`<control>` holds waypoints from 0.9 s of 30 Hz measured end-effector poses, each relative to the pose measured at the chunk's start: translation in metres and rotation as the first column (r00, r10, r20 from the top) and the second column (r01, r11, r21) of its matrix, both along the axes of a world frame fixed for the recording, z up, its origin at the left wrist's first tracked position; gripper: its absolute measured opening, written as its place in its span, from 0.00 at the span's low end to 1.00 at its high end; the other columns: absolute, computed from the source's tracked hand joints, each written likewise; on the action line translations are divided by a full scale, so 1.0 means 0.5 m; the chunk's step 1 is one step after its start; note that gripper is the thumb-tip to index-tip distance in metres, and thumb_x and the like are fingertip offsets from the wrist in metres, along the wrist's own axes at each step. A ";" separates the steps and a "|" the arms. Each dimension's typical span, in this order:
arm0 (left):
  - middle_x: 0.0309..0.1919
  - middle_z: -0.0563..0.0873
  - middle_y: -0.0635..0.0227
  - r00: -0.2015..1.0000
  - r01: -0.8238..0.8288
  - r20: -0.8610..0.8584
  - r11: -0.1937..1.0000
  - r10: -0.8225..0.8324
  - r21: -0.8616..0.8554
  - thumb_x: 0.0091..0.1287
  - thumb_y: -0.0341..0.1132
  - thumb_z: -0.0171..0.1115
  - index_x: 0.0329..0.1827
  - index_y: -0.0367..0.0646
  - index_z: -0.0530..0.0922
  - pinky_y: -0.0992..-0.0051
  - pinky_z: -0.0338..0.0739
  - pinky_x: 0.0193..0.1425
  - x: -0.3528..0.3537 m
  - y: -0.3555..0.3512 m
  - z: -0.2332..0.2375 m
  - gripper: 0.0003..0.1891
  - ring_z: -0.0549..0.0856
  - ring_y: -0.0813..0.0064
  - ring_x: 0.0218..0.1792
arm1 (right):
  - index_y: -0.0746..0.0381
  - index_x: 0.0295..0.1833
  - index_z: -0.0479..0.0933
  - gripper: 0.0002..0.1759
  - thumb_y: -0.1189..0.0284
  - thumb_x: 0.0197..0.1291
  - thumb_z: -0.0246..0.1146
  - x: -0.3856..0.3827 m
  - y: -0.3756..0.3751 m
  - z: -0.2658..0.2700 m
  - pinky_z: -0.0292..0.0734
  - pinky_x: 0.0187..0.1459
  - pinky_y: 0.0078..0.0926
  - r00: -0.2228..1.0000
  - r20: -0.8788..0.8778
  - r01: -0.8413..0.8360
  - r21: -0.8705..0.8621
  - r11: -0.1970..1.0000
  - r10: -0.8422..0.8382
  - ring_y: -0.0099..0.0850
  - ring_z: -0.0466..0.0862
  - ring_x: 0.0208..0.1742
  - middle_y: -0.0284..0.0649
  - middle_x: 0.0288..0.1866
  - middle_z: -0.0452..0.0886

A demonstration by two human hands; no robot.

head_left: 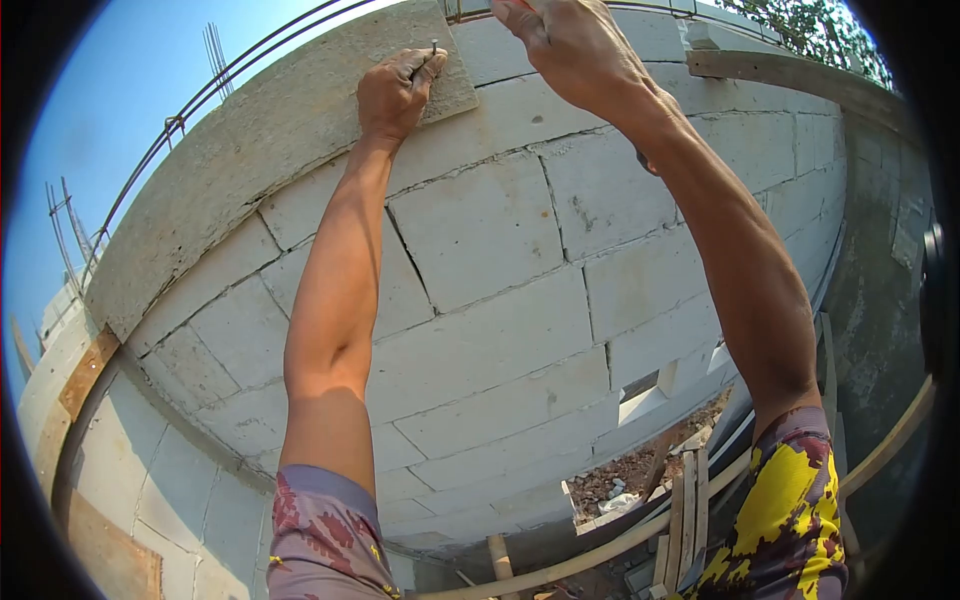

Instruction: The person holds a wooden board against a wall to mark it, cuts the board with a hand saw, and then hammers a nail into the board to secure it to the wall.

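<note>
One nail (434, 48) is pinched in the closed fingers of the left hand (398, 92), held against the single grey board (280, 135) topping the block wall (480, 235). The right hand (572, 48) is raised nearby; I cannot tell its grip.

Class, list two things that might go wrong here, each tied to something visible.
1. The left hand pinches the nail against the board; a stray blow could hit that hand.
2. Both arms reach overhead, with the right hand partly out of view; the nail might slip or drop.
</note>
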State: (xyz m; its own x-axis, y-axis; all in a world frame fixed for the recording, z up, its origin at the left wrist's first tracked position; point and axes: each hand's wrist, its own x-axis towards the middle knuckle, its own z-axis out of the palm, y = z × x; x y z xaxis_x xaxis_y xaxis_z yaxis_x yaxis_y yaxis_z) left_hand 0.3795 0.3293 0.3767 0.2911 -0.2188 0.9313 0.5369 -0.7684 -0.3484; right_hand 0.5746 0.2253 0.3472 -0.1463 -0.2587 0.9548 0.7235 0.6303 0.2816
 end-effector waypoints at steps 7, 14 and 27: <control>0.36 0.88 0.67 1.000 0.010 -0.001 0.999 -0.010 -0.032 0.65 0.49 0.62 0.40 0.50 0.87 0.69 0.80 0.38 -0.002 -0.006 -0.004 0.14 0.87 0.66 0.36 | 0.57 0.57 0.74 0.18 0.61 0.70 0.50 -0.036 -0.099 -0.023 0.79 0.41 0.44 0.948 -0.274 0.095 -0.240 0.966 -0.161 0.44 0.84 0.36 0.47 0.33 0.83; 0.35 0.88 0.68 1.000 -0.014 -0.008 1.000 0.014 -0.026 0.65 0.48 0.62 0.40 0.50 0.87 0.70 0.80 0.38 -0.007 0.002 -0.003 0.14 0.87 0.66 0.35 | 0.74 0.55 0.70 0.32 0.51 0.73 0.42 -0.008 -0.133 0.029 0.73 0.53 0.47 0.791 -0.473 0.126 -0.496 0.859 -0.389 0.57 0.79 0.51 0.64 0.46 0.78; 0.33 0.89 0.67 1.000 -0.029 0.011 0.999 0.029 0.031 0.64 0.42 0.65 0.40 0.47 0.87 0.74 0.79 0.35 0.001 -0.011 -0.007 0.10 0.87 0.71 0.33 | 0.73 0.50 0.72 0.26 0.58 0.74 0.43 0.003 -0.047 0.036 0.72 0.25 0.36 0.677 -0.381 0.551 -0.303 0.777 -0.629 0.41 0.82 0.26 0.51 0.25 0.79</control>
State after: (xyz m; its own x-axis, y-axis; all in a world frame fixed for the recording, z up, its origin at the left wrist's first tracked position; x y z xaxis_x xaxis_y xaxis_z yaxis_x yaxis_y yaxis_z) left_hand 0.3797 0.3237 0.3734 0.2884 -0.2391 0.9272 0.5625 -0.7413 -0.3662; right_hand 0.5760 0.2020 0.3653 0.2232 -0.1135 0.9681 0.9747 0.0334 -0.2208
